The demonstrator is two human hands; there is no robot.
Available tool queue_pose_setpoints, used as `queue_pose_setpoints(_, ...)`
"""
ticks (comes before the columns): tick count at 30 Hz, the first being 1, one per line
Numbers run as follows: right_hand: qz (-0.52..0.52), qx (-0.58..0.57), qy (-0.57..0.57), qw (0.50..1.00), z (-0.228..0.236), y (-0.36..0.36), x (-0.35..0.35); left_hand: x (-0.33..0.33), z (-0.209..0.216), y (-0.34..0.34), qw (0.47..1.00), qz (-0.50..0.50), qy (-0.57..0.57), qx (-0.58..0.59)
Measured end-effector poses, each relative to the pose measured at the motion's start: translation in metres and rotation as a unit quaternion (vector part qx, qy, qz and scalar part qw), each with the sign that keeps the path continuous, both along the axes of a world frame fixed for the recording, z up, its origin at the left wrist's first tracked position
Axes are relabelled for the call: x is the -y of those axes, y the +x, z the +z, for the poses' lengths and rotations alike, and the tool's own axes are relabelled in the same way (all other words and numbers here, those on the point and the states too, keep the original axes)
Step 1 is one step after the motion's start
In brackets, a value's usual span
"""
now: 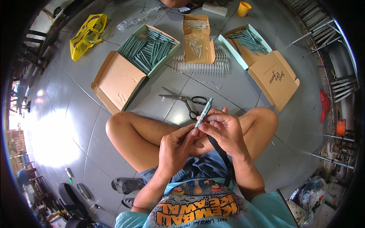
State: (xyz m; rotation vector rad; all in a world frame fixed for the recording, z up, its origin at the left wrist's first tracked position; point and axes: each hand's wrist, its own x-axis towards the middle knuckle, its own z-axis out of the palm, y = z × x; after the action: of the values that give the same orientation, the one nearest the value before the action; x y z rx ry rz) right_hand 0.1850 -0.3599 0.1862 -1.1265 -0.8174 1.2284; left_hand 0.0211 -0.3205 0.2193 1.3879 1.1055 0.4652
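Observation:
A slim green-grey pen [205, 111] with a lighter lower part points up and away above my lap. My right hand [225, 131] pinches it between thumb and fingers. At the pen's near end, the thumb and fingertips of my left hand [175, 147] close on it; part of that end is hidden. Black-handled scissors [184, 98] lie with their blades apart on the tiles just beyond my hands. Farther left, an opened box [118, 79] is heaped with green pens [148, 49]. Another opened box [274, 76] at the right holds fewer green pens [248, 41].
Between the boxes sits a small cardboard box [207, 56] of thin white pieces, beside rows of clear plastic pieces [201, 68]. A yellow bag [87, 36], crumpled clear plastic [137, 18] and a yellow cup [244, 8] lie farther off. Dark sandals [129, 186] are at my left.

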Motion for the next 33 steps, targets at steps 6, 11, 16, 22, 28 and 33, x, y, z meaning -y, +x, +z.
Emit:
queue_pose_setpoints(6, 0.014, 0.051, 0.038, 0.998, -0.005, 0.004, -0.003, 0.004, 0.007, 0.004, 0.999, 0.019, 0.032, 0.01)
queue_pose_setpoints(11, 0.022, 0.013, 0.005, 1.0, -0.006, 0.004, 0.001, 0.006, 0.001, 0.002, 0.999, 0.037, 0.026, 0.001)
queue_pose_setpoints(16, -0.041, 0.039, 0.023, 0.998, -0.004, 0.008, -0.005, 0.01, -0.021, -0.005, 0.98, 0.057, 0.19, -0.033)
queue_pose_setpoints(22, -0.016, 0.146, 0.082, 0.986, 0.012, 0.02, -0.006, 0.003, -0.022, -0.012, 0.959, 0.046, 0.279, -0.032)
queue_pose_setpoints(28, 0.022, 0.159, 0.054, 0.985, 0.015, 0.034, -0.004, 0.007, -0.014, -0.012, 0.958, 0.025, 0.282, -0.047)
queue_pose_setpoints(33, 0.063, 0.173, 0.021, 0.983, 0.019, 0.046, -0.001, 0.009, -0.012, -0.012, 0.96, 0.018, 0.273, -0.054)
